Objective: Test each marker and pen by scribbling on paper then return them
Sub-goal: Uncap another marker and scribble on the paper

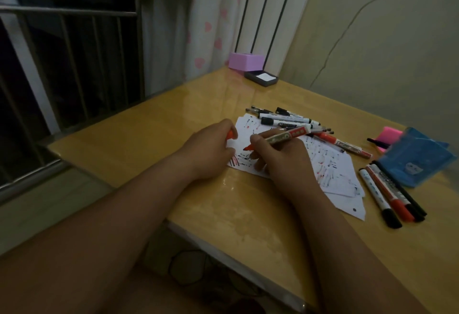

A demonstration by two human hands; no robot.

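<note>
On the table (149, 145), a red marker (285, 136) over scribbled paper (330, 164).
Tip at 9 o'clock, the right hand (280, 162) holds it in its grip; the left hand (211, 147) pinches a red cap (229, 135).

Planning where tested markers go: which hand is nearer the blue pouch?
Right. The right hand, holding a red marker, sits left of the blue pouch; the left hand is farther left.

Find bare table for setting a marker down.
Free: the table left of the left hand, and the far stretch between the paper and the purple box. Crowded: the marker pile behind the paper, the markers beside the blue pouch.
</note>
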